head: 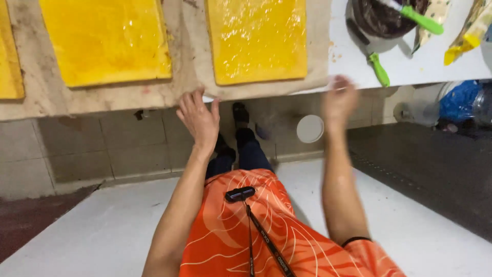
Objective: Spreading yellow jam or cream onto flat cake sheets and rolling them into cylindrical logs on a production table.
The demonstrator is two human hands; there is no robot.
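Both hands are reaching up to the near edge of the brown parchment sheet (189,66) that is lying on the tabletop w/ flat rectangular yellow cake slabs on it. Left hand (199,117) is spread open, fingers apart, tips touching or just under the paper's near edge, gripping nothing as far as I can tell. Right hand (338,98) is motion-blurred near the paper's right near corner; can't tell how far open it is or whether it's pinching paper.

The nearest glossy yellow slab (258,38) is sitting close to that near edge, between the two hands; a second slab (105,40) is lying to its left, a third is just showing at the far left edge.

Risks, imo: paper is overhanging the tabletop edge, so an uneven tug could be tearing it or sliding the slab off toward the floor. The slab is looking soft and wet, so it could crack or smear. The green-handled knife (378,66) and dark mixing bowl w/ green-handled spatula (382,18) are sitting just right of the paper, so a fast right hand could be knocking them.
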